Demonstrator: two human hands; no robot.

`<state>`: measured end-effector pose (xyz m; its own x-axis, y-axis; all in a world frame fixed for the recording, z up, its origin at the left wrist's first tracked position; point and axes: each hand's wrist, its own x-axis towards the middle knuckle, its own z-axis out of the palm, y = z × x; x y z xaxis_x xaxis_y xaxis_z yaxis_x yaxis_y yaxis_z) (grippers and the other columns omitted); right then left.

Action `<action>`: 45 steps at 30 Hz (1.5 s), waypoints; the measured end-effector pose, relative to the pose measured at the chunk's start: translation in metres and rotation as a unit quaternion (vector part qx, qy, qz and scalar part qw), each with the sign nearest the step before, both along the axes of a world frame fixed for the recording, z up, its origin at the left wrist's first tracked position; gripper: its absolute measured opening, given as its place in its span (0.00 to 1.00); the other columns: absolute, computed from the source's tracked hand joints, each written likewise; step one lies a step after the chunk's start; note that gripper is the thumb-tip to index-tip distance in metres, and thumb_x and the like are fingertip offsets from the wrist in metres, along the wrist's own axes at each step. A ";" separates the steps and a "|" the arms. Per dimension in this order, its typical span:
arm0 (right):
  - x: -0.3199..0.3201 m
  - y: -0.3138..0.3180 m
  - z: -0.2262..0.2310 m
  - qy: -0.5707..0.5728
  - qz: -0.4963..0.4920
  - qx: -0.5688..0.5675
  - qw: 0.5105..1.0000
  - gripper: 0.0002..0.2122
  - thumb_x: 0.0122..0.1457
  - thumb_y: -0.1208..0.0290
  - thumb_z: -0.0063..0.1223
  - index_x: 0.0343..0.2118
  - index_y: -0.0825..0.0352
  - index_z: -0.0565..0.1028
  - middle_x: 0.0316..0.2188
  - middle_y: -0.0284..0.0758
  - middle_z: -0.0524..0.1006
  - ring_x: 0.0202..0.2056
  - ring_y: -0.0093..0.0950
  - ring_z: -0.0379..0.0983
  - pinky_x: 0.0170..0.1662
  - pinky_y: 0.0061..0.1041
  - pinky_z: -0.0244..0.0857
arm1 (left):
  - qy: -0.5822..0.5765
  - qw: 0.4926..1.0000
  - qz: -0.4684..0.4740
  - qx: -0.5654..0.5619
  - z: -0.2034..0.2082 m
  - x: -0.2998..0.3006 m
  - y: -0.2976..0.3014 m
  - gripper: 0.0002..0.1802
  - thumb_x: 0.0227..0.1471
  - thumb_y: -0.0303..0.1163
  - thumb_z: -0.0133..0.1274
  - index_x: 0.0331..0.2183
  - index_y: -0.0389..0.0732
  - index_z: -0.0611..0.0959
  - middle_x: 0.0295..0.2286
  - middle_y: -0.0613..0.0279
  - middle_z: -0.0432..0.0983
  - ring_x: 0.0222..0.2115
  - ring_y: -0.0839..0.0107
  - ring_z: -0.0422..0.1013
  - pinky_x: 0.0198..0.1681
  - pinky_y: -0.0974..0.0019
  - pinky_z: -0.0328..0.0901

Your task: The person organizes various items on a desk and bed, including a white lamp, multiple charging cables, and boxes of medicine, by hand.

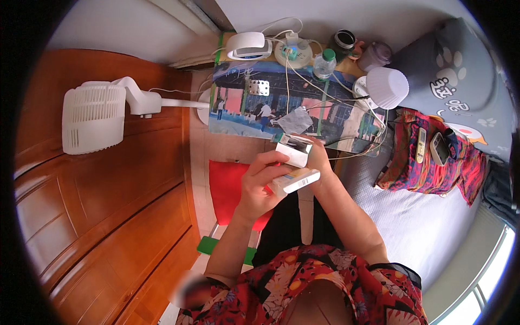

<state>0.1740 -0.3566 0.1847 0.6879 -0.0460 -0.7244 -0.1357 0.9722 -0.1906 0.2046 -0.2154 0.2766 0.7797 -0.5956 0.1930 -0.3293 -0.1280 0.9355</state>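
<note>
Just off the near edge of the table (235, 125), left hand (257, 181) clasps a box (295, 182), seemingly still shut, right hand (319, 158) steadies a white carton (291, 155), already open!

Wht box (293, 156) held btwn L hand (259, 183) & R hand (318, 158)

L hand also grips flat box (301, 182). Beyond: surface (233, 124) w/ green-cap btl (324, 68). Wht fan (92, 119) far L; bed (374, 216) R, w/ remote (421, 145) on patterned cloth (414, 176).

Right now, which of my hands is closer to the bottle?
Your right. The right hand is on the near side of the bottle, almost straight below it in the view; the left hand is lower and farther left.
</note>
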 end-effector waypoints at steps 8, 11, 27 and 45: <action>0.012 -0.005 0.024 0.010 -0.013 -0.079 0.997 0.07 0.55 0.78 0.47 0.32 0.79 0.72 0.32 0.45 0.75 0.33 0.34 0.74 0.38 0.31 0.70 | 0.007 1.000 -0.006 0.018 -0.001 0.004 0.007 0.14 0.34 0.21 0.60 0.30 0.37 0.80 0.39 0.59 0.70 0.39 0.67 0.68 0.41 0.68 0.64; 0.012 -0.008 0.021 0.010 -0.013 -0.077 0.997 0.08 0.55 0.78 0.47 0.33 0.80 0.71 0.32 0.46 0.75 0.33 0.35 0.74 0.38 0.31 0.70 | 0.000 1.000 -0.007 0.014 0.002 0.005 0.000 0.14 0.34 0.21 0.60 0.30 0.37 0.80 0.39 0.59 0.70 0.39 0.67 0.68 0.41 0.68 0.64; 0.009 -0.015 0.012 0.014 -0.026 -0.225 0.974 0.07 0.54 0.76 0.50 0.27 0.77 0.73 0.23 0.37 0.74 0.24 0.23 0.70 0.28 0.22 0.65 | -0.023 0.998 -0.023 0.051 0.005 0.008 -0.011 0.13 0.32 0.22 0.60 0.28 0.37 0.79 0.42 0.59 0.71 0.41 0.64 0.69 0.42 0.66 0.64; -0.022 -0.042 -0.027 0.042 0.101 -0.520 0.847 0.09 0.53 0.73 0.53 0.20 0.72 0.72 0.17 0.27 0.71 0.22 0.15 0.64 0.27 0.15 0.58 | -0.107 0.984 0.058 0.127 -0.102 0.065 0.007 0.10 0.37 0.21 0.56 0.28 0.33 0.75 0.37 0.52 0.72 0.37 0.54 0.71 0.37 0.62 0.66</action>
